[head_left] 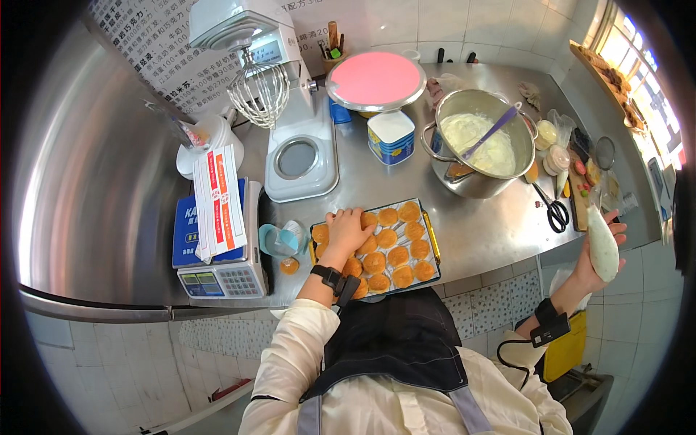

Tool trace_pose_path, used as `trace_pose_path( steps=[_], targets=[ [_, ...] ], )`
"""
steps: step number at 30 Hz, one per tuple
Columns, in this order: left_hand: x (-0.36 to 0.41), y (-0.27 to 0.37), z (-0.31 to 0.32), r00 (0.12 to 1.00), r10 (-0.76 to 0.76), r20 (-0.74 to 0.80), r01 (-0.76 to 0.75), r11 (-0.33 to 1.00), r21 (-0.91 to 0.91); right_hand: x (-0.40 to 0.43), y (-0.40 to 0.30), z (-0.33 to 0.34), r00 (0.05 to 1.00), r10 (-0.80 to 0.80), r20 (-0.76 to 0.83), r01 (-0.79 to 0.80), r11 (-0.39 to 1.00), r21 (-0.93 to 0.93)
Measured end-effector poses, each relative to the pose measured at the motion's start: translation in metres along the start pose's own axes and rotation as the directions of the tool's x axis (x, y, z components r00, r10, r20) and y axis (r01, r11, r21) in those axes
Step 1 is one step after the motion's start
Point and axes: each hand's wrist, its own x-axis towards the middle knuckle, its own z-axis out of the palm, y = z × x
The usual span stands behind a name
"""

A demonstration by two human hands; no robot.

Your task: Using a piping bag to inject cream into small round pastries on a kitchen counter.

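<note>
My left hand (349, 228) reaches over a tray (436, 239) lined with patterned paper and filled with rows of small round golden cakes (398, 255). Its fingertips are on or just above cakes near the far edge; whether it grips one is hidden. Off to the right, past the worktop's edge, my right hand (590, 263) holds a filled piping bag (602, 244) of pale, speckled cream, its twisted end upward. One more cake (289, 266) lies on the steel worktop left of the tray, beside a light-blue-rimmed cup (277, 241).
A steel pot (467, 187) holds white cream and a purple spatula (493, 130). Nearby stand a pink-topped turntable (378, 79), an open carton (391, 142) and a stand mixer (302, 157). Digital scales (225, 283) stand left; black-handled scissors (557, 215) and a cutting board (578, 201) lie right.
</note>
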Motion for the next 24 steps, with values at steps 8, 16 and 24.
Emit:
trace_pose_path(
  steps=[8, 16, 24],
  targets=[
    [-0.036, -0.003, -0.08, 0.966, 0.155, 0.208, 0.246, -0.304, -0.92, -0.036, 0.071, -0.006, 0.757, 0.566, 0.325, -0.467, 0.818, -0.336],
    [-0.096, 0.044, -0.176, 0.983, 0.168, -0.073, 0.025, -0.518, -0.855, -0.137, 0.155, 0.066, 0.563, 0.686, 0.46, -0.63, 0.717, -0.298],
    [-0.128, 0.048, -0.194, 0.933, 0.056, -0.354, -0.344, -0.143, -0.928, -0.155, 0.171, 0.07, 0.481, 0.792, 0.376, -0.77, 0.587, -0.252]
  ],
)
